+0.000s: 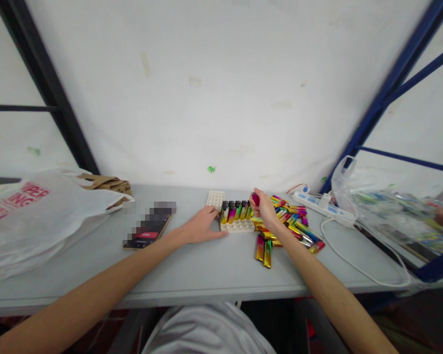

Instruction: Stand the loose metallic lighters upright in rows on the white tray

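lighters (pixel 268 253) near power strip (pixel 339 215); right grip (pixel 265 209) clamped on one, left grip (pixel 201 226) spread between phone (pixel 149 233), tray (pixel 238 227)

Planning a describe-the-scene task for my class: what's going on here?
Someone at a grey table is handling what look like lighters. Several stand upright in a pale tray, the left hand at its left end. The right hand grips a magenta item, probably another lighter, by the tray's right end. More lie in a loose pile nearby.

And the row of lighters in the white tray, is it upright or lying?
Upright: the lighters stand in the white tray, black tops uppermost.
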Demonstrator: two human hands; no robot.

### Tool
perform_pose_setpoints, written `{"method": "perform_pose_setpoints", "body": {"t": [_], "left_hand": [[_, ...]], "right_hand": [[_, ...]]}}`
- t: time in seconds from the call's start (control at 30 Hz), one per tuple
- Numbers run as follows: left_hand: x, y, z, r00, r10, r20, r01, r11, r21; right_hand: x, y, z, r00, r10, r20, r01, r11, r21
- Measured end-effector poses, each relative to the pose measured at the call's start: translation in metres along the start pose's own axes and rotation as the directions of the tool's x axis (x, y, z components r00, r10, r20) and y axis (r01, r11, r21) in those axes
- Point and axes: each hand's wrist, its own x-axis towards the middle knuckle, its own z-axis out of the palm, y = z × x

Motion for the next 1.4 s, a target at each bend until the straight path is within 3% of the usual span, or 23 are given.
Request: {"method": "perform_pose_setpoints", "body": {"t": [0.1, 0.23, 0.3, 0.4, 0.47, 0.53, 0.7, 0.87, 1.07, 1.2, 1.27, 1.4], "left_hand": [[0.000, 0.001, -0.001, 1.000, -0.004, 0.007, 0.004, 1.000, -0.009], [-0.001, 0.003, -0.002, 1.000, -0.010, 0.003, 0.010, 1.000, -0.027], [-0.001, 0.003, -0.002, 1.000, -0.004, -0.010, 0.004, 0.999, -0.041], [-0.001, 0.002, -0.001, 1.000, 0.005, -0.021, -0.007, 0.999, -0.052], [-0.001, 0.001, -0.001, 1.000, 0.003, -0.022, -0.004, 0.999, -0.045], [-0.001, 0.001, 0.000, 1.000, -0.001, -0.018, 0.000, 0.999, -0.038], [0.000, 0.001, 0.000, 1.000, -0.001, -0.012, 0.000, 1.000, -0.028], [0.000, 0.002, -0.002, 1.000, 0.003, -0.008, -0.003, 0.999, -0.032], [-0.001, 0.001, -0.001, 1.000, 0.002, -0.009, -0.002, 1.000, -0.024], [0.000, 0.000, -0.001, 1.000, 0.001, 0.000, -0.001, 1.000, -0.027], [0.000, 0.001, -0.002, 1.000, -0.002, 0.014, 0.003, 1.000, -0.025], [0.001, 0.001, -0.005, 0.999, -0.018, 0.028, 0.018, 1.000, -0.010]], "right_hand": [[-0.002, -0.007, -0.003, 0.994, -0.049, 0.098, 0.049, 0.999, 0.005], [-0.011, -0.018, -0.009, 0.940, -0.242, 0.242, 0.263, 0.963, -0.057], [-0.015, -0.021, -0.012, 0.898, -0.326, 0.297, 0.391, 0.899, -0.195], [-0.018, -0.021, -0.014, 0.826, -0.434, 0.358, 0.558, 0.717, -0.418], [-0.018, -0.018, -0.015, 0.818, -0.429, 0.383, 0.575, 0.623, -0.530], [-0.017, -0.013, -0.015, 0.835, -0.381, 0.397, 0.550, 0.586, -0.595], [-0.016, -0.008, -0.015, 0.840, -0.335, 0.426, 0.541, 0.572, -0.617], [-0.017, -0.012, -0.015, 0.833, -0.213, 0.511, 0.521, 0.613, -0.594], [-0.015, -0.016, -0.018, 0.871, -0.291, 0.395, 0.490, 0.471, -0.734], [-0.010, -0.018, -0.036, 0.882, -0.392, 0.260, 0.445, 0.515, -0.733], [-0.004, -0.017, -0.049, 0.882, -0.440, 0.168, 0.394, 0.495, -0.774], [0.009, -0.012, -0.069, 0.864, -0.503, 0.028, 0.241, 0.364, -0.900]]}}
